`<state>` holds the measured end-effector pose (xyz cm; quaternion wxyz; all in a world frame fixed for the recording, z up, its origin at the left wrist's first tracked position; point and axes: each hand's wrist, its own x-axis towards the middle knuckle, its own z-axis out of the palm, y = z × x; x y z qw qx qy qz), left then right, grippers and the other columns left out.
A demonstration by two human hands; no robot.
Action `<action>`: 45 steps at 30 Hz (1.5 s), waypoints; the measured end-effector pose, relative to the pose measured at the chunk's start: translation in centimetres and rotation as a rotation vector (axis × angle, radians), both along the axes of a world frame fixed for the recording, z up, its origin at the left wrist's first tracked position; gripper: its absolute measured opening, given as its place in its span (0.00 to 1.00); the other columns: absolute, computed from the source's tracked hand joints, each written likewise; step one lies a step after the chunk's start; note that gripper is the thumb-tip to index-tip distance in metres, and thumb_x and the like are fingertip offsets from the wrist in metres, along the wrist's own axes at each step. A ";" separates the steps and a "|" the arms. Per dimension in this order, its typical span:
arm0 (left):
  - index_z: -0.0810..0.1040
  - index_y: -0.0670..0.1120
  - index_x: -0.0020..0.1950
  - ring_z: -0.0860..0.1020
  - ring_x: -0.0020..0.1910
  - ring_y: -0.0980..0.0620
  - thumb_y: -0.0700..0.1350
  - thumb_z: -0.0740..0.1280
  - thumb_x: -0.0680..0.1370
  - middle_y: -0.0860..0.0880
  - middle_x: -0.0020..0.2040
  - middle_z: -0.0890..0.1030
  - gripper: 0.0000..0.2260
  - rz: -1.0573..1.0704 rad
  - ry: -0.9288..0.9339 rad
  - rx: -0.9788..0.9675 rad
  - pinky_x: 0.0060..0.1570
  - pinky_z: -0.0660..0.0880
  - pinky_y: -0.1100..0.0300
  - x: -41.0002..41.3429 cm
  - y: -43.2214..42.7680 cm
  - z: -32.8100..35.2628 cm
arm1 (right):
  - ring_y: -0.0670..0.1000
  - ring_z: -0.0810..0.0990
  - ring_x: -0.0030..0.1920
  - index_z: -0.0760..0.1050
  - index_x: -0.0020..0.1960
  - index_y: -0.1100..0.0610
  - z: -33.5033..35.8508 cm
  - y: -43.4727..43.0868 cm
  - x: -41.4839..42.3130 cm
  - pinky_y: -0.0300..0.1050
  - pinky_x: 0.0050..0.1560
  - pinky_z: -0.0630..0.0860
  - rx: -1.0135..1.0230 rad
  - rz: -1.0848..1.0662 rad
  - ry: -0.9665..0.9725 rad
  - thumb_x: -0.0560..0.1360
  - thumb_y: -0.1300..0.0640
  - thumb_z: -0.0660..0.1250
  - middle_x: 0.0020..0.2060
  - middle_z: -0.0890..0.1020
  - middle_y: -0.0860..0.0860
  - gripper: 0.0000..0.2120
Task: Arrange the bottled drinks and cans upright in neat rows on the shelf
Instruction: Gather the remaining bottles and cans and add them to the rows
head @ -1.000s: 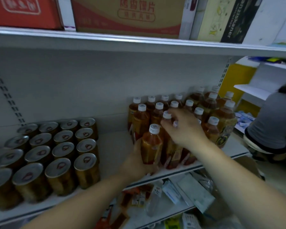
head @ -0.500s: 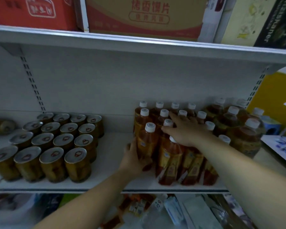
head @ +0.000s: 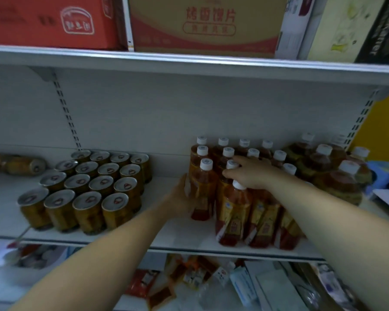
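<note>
While left hand point(head: 179, 197) wraps front-left tea bottle point(head: 203, 187), right hand point(head: 253, 173), fingers near straight, steadies neighbouring caps point(head: 231, 163): squaring bottle rows. Next, likely: nudge gripped bottle flush, upright, without toppling neighbours.

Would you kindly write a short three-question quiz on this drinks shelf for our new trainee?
1. True or false: every can on the shelf stands upright.
2. The left hand holds: A) a can; B) a white-capped bottle; C) a cardboard box.
3. Fill in: the front row of upright cans holds ___ cans.
Key: 1 false, one can lying on its side sits far left; 2 B; 3 four.
</note>
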<state>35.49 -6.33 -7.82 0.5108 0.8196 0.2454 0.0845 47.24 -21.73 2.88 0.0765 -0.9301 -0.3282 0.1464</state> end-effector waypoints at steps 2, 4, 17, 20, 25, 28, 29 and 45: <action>0.53 0.50 0.78 0.65 0.72 0.47 0.52 0.70 0.74 0.48 0.74 0.64 0.37 0.011 0.116 0.126 0.62 0.65 0.60 -1.9 1.2 1.9 | 0.57 0.68 0.67 0.64 0.72 0.49 1.2 0.6 -0.4 0.49 0.63 0.64 -0.043 0.034 0.005 0.75 0.35 0.59 0.70 0.69 0.52 0.30; 0.60 0.50 0.75 0.67 0.70 0.48 0.54 0.68 0.75 0.47 0.73 0.66 0.31 -0.003 0.144 0.256 0.62 0.66 0.60 -4.6 2.6 3.9 | 0.55 0.73 0.61 0.68 0.67 0.49 2.1 1.9 -1.4 0.48 0.57 0.67 -0.022 0.034 -0.065 0.71 0.32 0.61 0.65 0.74 0.51 0.32; 0.67 0.51 0.71 0.70 0.66 0.50 0.53 0.66 0.77 0.53 0.68 0.71 0.23 0.156 0.303 0.527 0.58 0.67 0.61 -30.9 16.7 8.6 | 0.57 0.72 0.65 0.60 0.74 0.53 2.1 25.9 -22.8 0.51 0.61 0.72 0.150 0.402 -0.133 0.74 0.35 0.62 0.70 0.69 0.54 0.36; 0.62 0.51 0.74 0.66 0.71 0.50 0.55 0.65 0.77 0.50 0.74 0.65 0.28 0.227 0.361 0.521 0.65 0.64 0.58 -36.7 21.4 7.7 | 0.56 0.74 0.62 0.61 0.73 0.54 1.1 31.3 -27.8 0.51 0.59 0.74 0.162 0.457 -0.091 0.75 0.35 0.62 0.68 0.72 0.54 0.34; 0.62 0.52 0.74 0.68 0.69 0.50 0.56 0.67 0.75 0.50 0.74 0.65 0.29 0.342 0.429 0.447 0.68 0.66 0.55 -44.4 27.5 6.6 | 0.57 0.68 0.69 0.56 0.77 0.54 0.1 38.8 -34.3 0.49 0.64 0.70 0.161 0.519 -0.068 0.76 0.35 0.61 0.74 0.65 0.54 0.37; 0.62 0.52 0.74 0.72 0.65 0.50 0.56 0.67 0.75 0.49 0.72 0.68 0.29 0.401 0.451 0.420 0.64 0.69 0.57 -47.1 30.9 6.3 | 0.57 0.74 0.62 0.66 0.70 0.52 -0.3 43.5 -36.8 0.47 0.56 0.72 0.176 0.558 -0.092 0.74 0.35 0.62 0.66 0.74 0.54 0.31; 0.62 0.51 0.74 0.73 0.65 0.51 0.55 0.67 0.76 0.49 0.72 0.68 0.29 0.421 0.451 0.419 0.63 0.69 0.58 -47.6 32.1 6.1 | 0.57 0.75 0.60 0.68 0.67 0.52 -0.5 45.2 -37.4 0.47 0.53 0.72 0.182 0.571 -0.103 0.74 0.35 0.62 0.63 0.76 0.55 0.29; 0.68 0.48 0.70 0.71 0.62 0.50 0.51 0.67 0.76 0.46 0.68 0.71 0.23 0.793 0.366 0.315 0.56 0.67 0.61 -50.4 53.2 3.2 | 0.59 0.69 0.68 0.59 0.75 0.53 -7.2 73.4 -43.0 0.54 0.67 0.68 0.320 0.709 0.101 0.74 0.43 0.67 0.71 0.68 0.56 0.35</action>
